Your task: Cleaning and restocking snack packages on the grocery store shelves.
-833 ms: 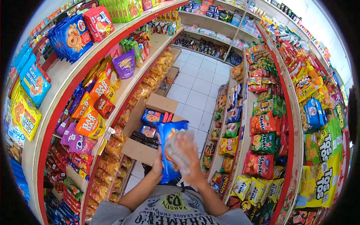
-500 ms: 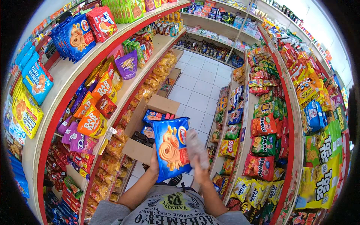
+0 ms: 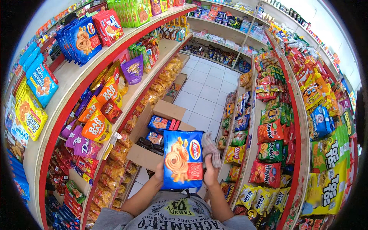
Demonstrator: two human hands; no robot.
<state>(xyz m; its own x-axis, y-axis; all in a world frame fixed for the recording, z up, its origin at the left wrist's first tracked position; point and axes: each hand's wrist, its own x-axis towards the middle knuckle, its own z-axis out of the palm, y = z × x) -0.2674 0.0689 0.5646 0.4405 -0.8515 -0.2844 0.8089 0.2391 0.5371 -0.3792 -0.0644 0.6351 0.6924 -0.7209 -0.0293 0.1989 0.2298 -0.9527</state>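
Note:
A blue pack of biscuits (image 3: 183, 159), with swirled cookies printed on its front, is held upright before my chest. My left hand (image 3: 158, 173) is closed on its left edge, fingers partly hidden behind it. At the pack's right edge is my right hand (image 3: 211, 171), closed round a crumpled greyish cloth (image 3: 210, 147) that sticks up beside the pack. Just beyond the pack, an open cardboard box (image 3: 142, 156) holds more blue packs (image 3: 158, 123), some red-ended packs and dark packages.
A left shelf (image 3: 92, 78) with a red edge carries biscuits and snack bags, and bagged yellow snacks (image 3: 163, 80) line its lower level. Snack packets fill the right shelf (image 3: 285, 76). White floor tiles (image 3: 201, 90) run between them to a stocked back shelf (image 3: 218, 40).
The blue biscuit pack has shifted slightly right and down and now stands straighter. My right hand with the cloth has come up against the pack's right edge.

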